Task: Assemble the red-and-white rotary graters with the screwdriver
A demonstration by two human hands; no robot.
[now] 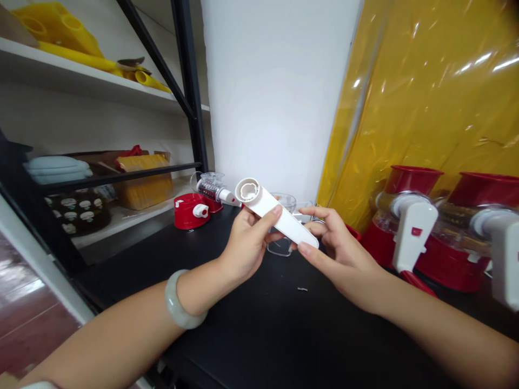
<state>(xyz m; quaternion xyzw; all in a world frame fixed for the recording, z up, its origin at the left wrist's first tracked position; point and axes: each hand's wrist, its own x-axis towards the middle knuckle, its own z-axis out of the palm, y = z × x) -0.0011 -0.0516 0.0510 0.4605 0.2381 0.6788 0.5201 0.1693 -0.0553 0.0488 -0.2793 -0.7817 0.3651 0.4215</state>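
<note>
A white crank handle (279, 216) of a rotary grater is held up over the black table, its round socket end up and to the left. My left hand (251, 237) closes round it just below the socket, thumb on top. At the narrow lower end my right hand (338, 248) pinches the handle between thumb and fingers. Behind it, partly hidden by the handle and fingers, stands a clear plastic part (279, 247). On the table below lies a small metal piece (302, 289), too small to name.
Two red and white rotary graters (413, 227) stand at the right by a yellow plastic curtain (425, 97). Back left are a red grater base (190, 210) and a clear housing with a metal drum (210, 188). A shelf rack (190, 81) borders the black table (243, 335).
</note>
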